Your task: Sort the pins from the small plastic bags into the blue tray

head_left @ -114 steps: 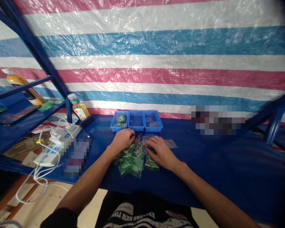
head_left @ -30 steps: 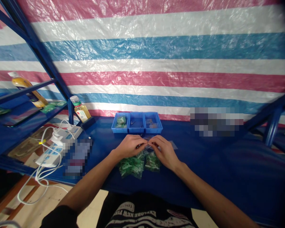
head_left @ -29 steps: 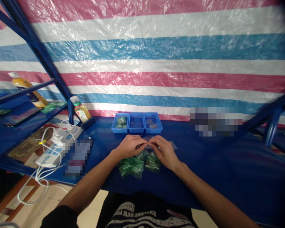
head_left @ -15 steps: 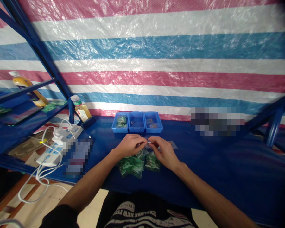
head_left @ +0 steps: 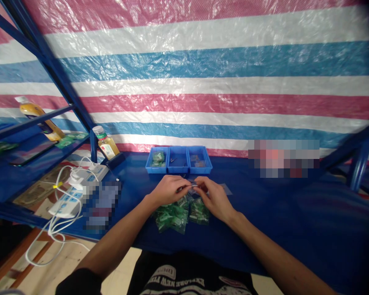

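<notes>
Both hands meet at the middle of the blue tabletop, and my left hand (head_left: 167, 190) and my right hand (head_left: 214, 198) pinch a small metal part (head_left: 192, 186) between their fingertips. The part is too small to name, and my fingers hide much of it. Just below my hands lies a pile of green-tinted plastic bags (head_left: 172, 217) holding small parts, with a smaller bag group (head_left: 199, 213) at its right. A flat clear bag (head_left: 225, 189) lies beyond my right hand.
Behind my hands stands a blue three-compartment tray (head_left: 178, 160) holding green bags and small metal pieces. To the left are a juice bottle (head_left: 106, 143), a white power strip (head_left: 70, 200) with cables, and a blue steel shelf (head_left: 33, 151). A striped tarpaulin (head_left: 203, 94) hangs behind.
Earlier my hands lay spread on the bag pile. They have since risen slightly and come together, pinching the small metal part. Over the last second they have barely moved.
</notes>
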The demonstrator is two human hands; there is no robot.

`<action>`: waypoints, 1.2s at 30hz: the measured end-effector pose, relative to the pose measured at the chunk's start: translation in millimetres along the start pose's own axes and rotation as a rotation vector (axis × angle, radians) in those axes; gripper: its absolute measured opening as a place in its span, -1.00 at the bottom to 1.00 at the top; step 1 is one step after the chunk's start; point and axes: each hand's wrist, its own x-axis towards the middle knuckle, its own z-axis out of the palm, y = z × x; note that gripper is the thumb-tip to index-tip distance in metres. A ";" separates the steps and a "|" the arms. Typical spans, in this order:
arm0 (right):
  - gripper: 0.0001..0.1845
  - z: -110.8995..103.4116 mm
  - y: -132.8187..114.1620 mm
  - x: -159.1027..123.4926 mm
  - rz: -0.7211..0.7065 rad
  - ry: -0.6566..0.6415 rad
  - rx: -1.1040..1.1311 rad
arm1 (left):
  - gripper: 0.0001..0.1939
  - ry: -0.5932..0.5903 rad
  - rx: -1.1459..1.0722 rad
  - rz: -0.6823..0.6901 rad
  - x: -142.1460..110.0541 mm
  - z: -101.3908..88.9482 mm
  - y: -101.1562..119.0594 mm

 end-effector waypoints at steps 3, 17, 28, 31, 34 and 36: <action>-0.84 -0.2 -0.9 0.4 -0.053 -0.002 -0.014 | -0.74 0.001 -0.005 -0.007 -0.4 0.4 -0.4; -0.71 -1.7 0.2 0.5 0.082 0.016 -0.135 | -0.73 0.018 -0.014 -0.015 0.1 0.0 -2.2; -0.84 -1.2 1.4 -0.9 0.047 -0.006 -0.059 | -0.73 0.021 -0.006 -0.011 0.5 0.7 -2.9; -0.83 -2.5 1.6 -0.4 0.049 -0.004 -0.079 | -0.72 0.022 -0.006 -0.013 0.6 0.7 -2.4; -0.79 -3.3 1.6 0.1 0.047 0.007 -0.103 | -0.71 0.032 -0.006 -0.018 0.0 0.9 -3.0; -0.76 -3.3 1.9 0.2 0.054 0.017 -0.119 | -0.72 0.034 -0.009 -0.020 -0.3 0.9 -3.4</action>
